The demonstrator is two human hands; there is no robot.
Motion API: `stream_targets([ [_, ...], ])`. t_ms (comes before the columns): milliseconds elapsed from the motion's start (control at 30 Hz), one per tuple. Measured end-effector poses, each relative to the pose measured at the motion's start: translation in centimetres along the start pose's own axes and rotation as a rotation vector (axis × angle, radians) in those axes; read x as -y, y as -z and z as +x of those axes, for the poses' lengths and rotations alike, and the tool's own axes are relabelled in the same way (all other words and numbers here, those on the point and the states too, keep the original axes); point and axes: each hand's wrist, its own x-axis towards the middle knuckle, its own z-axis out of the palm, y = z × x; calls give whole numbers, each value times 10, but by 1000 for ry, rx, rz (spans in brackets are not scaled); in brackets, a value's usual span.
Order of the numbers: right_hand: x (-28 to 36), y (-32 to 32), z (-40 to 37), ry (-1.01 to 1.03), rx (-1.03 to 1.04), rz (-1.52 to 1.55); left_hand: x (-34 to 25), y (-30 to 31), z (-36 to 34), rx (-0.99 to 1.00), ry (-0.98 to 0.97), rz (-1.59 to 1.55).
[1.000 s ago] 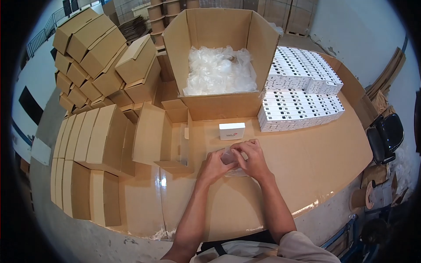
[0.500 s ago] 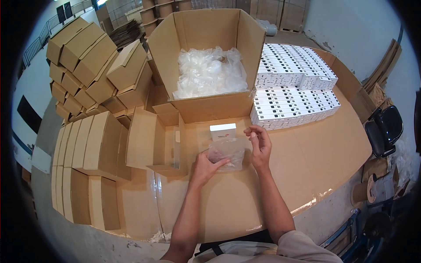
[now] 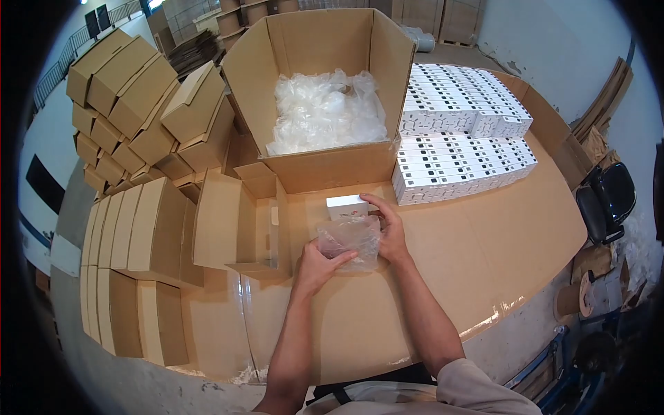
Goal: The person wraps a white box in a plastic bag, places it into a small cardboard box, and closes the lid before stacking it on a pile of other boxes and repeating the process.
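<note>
A clear plastic bag [image 3: 349, 238] is gripped in my left hand [image 3: 318, 266], with the thumb over its front. Just beyond the bag, a small white box [image 3: 346, 205] stands on the cardboard-covered table. My right hand [image 3: 389, 232] is at the right end of that box, its index finger on the top corner and its other fingers curled beside it. The bag partly covers the lower front of the box and the right thumb. To the left lies an open brown carton [image 3: 228, 221], its opening facing right.
A large carton [image 3: 325, 166] full of clear plastic bags [image 3: 328, 111] stands at the back. Stacked white boxes [image 3: 463, 166] fill the back right. Brown cartons [image 3: 149, 228] are piled on the left. A black chair [image 3: 605, 207] is beyond the table's right edge.
My right hand has moved left and inward, from beside the bag to the right end of the white box. My left hand still holds the bag.
</note>
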Motion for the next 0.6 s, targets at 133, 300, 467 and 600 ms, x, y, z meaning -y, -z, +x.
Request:
stream_targets([
  [133,-6,-4,0,-25,-50,52,-1,1,0,0,21,116],
  [300,-15,-5,0,-35,-99,67,-1,1,0,18,64,89],
  [467,-11,-3,-1,-95,-141,73,-2,1,0,19,65,66],
  [600,-8,2,0,-187,-191,186,2,2,1,0,54,94],
])
